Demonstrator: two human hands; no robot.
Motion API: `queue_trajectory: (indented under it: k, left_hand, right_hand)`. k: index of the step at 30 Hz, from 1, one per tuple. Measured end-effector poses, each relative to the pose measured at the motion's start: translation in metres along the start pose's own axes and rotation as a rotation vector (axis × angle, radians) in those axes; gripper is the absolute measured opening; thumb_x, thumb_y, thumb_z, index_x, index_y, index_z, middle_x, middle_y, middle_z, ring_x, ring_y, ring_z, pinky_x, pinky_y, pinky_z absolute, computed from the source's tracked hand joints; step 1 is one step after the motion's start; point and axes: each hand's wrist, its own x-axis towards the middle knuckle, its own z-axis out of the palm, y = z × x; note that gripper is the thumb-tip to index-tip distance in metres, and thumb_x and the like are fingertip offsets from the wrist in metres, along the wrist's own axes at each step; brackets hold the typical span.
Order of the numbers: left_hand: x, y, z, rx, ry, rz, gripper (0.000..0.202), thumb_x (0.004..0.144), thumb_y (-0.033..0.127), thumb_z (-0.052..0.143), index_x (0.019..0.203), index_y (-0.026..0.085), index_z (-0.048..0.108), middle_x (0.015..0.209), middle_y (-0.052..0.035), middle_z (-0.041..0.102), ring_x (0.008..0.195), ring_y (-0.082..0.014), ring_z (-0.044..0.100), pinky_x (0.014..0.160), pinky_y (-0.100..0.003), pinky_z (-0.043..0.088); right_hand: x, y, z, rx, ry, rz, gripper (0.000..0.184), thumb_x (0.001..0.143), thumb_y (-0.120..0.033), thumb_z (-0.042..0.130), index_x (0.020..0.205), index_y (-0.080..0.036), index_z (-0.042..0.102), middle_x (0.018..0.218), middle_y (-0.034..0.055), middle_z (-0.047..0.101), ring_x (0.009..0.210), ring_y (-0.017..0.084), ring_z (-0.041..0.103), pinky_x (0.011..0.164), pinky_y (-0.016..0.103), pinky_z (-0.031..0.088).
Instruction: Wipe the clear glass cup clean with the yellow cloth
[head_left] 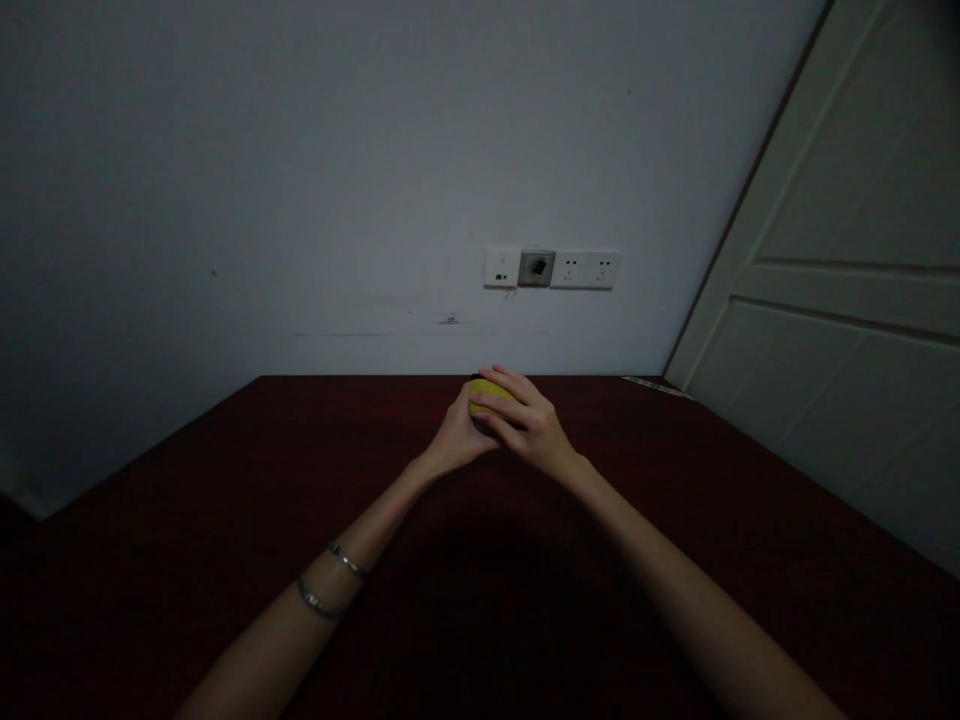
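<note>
On a dark red tabletop [337,430], near its far edge and about midway across, two bare hands are meeting around a small yellow object [487,388] with a dark part showing at its upper left. The left hand [456,430] is curling closed around the object's left side, its fingers mostly hidden. The right hand [534,420] is reaching from the other side, its fingers half bent and slightly parted, lying across the yellow surface and gripping it. Whether the object is touching the tabletop, I cannot tell. Two silvery bracelets [316,602] are circling the left forearm. Behind the hands, a pale, scuffed wall [337,180] is rising, and a row of socket plates [553,269], white with a grey one between, is sitting a little to the right. A pale panelled door [840,220] is slanting along the right side. Dim light is falling over everything.
</note>
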Motion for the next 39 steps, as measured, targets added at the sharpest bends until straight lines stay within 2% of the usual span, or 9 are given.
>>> queue_trajectory:
  k: [6,10,17,19,24,26,34,36,39]
  left_hand:
    - [0.000,0.008,-0.002,0.014,-0.006,0.022,0.079,0.054,0.025,0.077,0.123,0.016,0.039,0.116,-0.0116,0.055,0.104,-0.0258,0.056,0.089,-0.041,0.044]
    - [0.000,0.002,0.002,-0.054,-0.001,-0.016,0.083,0.051,0.027,0.080,0.122,0.016,0.040,0.117,-0.0122,0.056,0.107,-0.0265,0.054,0.092,-0.044,0.042]
    - [0.004,-0.011,0.009,-0.352,0.012,-0.093,0.068,0.054,0.019,0.077,0.113,0.011,0.044,0.111,-0.0131,0.057,0.100,-0.0244,0.057,0.087,-0.040,0.045]
    - [0.004,-0.007,0.008,-0.347,0.031,-0.088,0.068,0.053,0.019,0.078,0.112,0.012,0.045,0.111,-0.0125,0.057,0.100,-0.0237,0.058,0.088,-0.039,0.045]
    - [0.002,0.000,0.006,-0.218,0.034,-0.040,0.074,0.053,0.025,0.079,0.116,0.015,0.042,0.116,-0.0114,0.055,0.105,-0.0236,0.055,0.093,-0.040,0.042]
    - [0.001,0.000,0.005,-0.126,0.035,-0.049,0.076,0.052,0.028,0.080,0.117,0.016,0.042,0.116,-0.0110,0.055,0.106,-0.0243,0.054,0.093,-0.041,0.042]
    - [0.002,-0.011,0.002,-0.017,0.087,-0.066,0.071,0.053,0.024,0.077,0.115,0.015,0.044,0.114,-0.0113,0.056,0.102,-0.0250,0.057,0.086,-0.038,0.046]
    - [0.003,-0.010,0.002,-0.009,0.087,-0.068,0.070,0.054,0.025,0.077,0.115,0.015,0.044,0.112,-0.0110,0.057,0.100,-0.0245,0.057,0.085,-0.038,0.047]
    - [0.003,-0.003,0.002,0.023,0.092,-0.072,0.073,0.053,0.025,0.078,0.116,0.014,0.043,0.112,-0.0117,0.057,0.100,-0.0243,0.057,0.086,-0.039,0.046]
  right_hand:
    - [0.010,0.005,-0.002,0.193,0.188,0.293,0.022,0.080,-0.030,0.058,0.098,-0.025,0.069,0.114,0.0036,0.064,0.107,0.019,0.059,0.098,0.038,0.043]
    - [0.013,0.008,-0.003,0.283,0.207,0.459,0.022,0.078,-0.035,0.061,0.094,-0.023,0.071,0.105,0.0048,0.069,0.102,0.020,0.062,0.095,0.038,0.046]
    - [0.007,-0.003,0.000,0.127,0.015,0.133,0.023,0.077,-0.027,0.063,0.099,-0.029,0.069,0.125,0.0007,0.058,0.119,0.020,0.050,0.104,0.037,0.037]
    - [0.007,-0.002,0.000,0.164,0.058,0.167,0.022,0.077,-0.027,0.063,0.098,-0.029,0.069,0.125,0.0006,0.058,0.116,0.019,0.052,0.102,0.037,0.039]
    - [0.011,0.012,-0.001,0.330,0.241,0.472,0.024,0.076,-0.035,0.063,0.095,-0.023,0.071,0.108,0.0049,0.068,0.105,0.022,0.061,0.096,0.040,0.045]
    - [0.011,0.014,0.000,0.337,0.258,0.514,0.025,0.075,-0.036,0.063,0.095,-0.022,0.071,0.105,0.0054,0.069,0.104,0.023,0.061,0.096,0.041,0.045]
    - [0.002,-0.002,0.003,0.011,0.008,0.065,0.025,0.078,-0.025,0.062,0.102,-0.030,0.068,0.128,0.0002,0.055,0.121,0.020,0.047,0.104,0.041,0.036]
    - [0.002,-0.001,0.002,0.018,0.011,0.068,0.025,0.079,-0.025,0.061,0.102,-0.031,0.067,0.128,-0.0002,0.055,0.120,0.020,0.049,0.104,0.041,0.037]
    - [0.005,0.006,0.001,0.108,0.116,0.210,0.023,0.079,-0.028,0.061,0.101,-0.029,0.068,0.124,0.0018,0.058,0.111,0.020,0.056,0.099,0.039,0.043]
